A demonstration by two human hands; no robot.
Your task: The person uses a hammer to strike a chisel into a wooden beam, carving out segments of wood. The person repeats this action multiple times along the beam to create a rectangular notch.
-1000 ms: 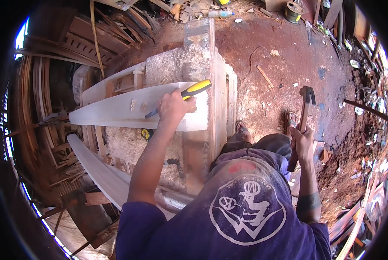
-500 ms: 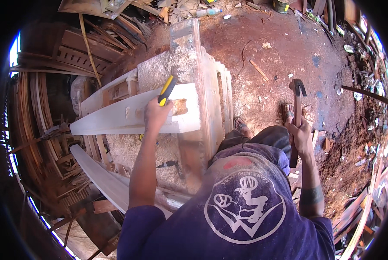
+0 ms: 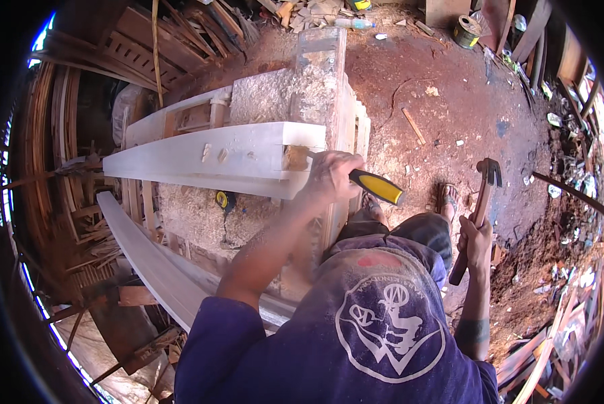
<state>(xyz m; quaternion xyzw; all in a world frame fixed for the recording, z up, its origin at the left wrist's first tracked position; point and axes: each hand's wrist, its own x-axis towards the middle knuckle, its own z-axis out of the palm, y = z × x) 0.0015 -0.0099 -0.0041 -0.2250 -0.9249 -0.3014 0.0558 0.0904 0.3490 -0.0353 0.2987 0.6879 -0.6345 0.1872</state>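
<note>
My left hand (image 3: 332, 176) is closed round a chisel (image 3: 378, 186) with a yellow and black handle. The chisel's blade reaches left from my fist toward the notch cut in the end of a pale wooden beam (image 3: 201, 156). Whether its tip touches the wood I cannot make out. Out to the right, my right hand (image 3: 475, 236) grips a claw hammer (image 3: 482, 195) by its wooden handle, head up, apart from the beam. A few small wood chips (image 3: 222, 155) lie on the beam, which rests across a dusty wooden workbench (image 3: 321, 74).
A yellow and black tape measure (image 3: 222, 200) lies on the sawdust-covered bench. Below it at the left stretches another long pale board (image 3: 150, 256). Stacked timber (image 3: 59, 155) lines the left side. A bucket (image 3: 467, 30) stands at the far right, and scrap (image 3: 571, 269) covers the ground beyond my right arm.
My left hand has moved right to the beam's end, and the chisel has turned so its handle points right and its blade left. The hammer has tilted and sits slightly lower.
</note>
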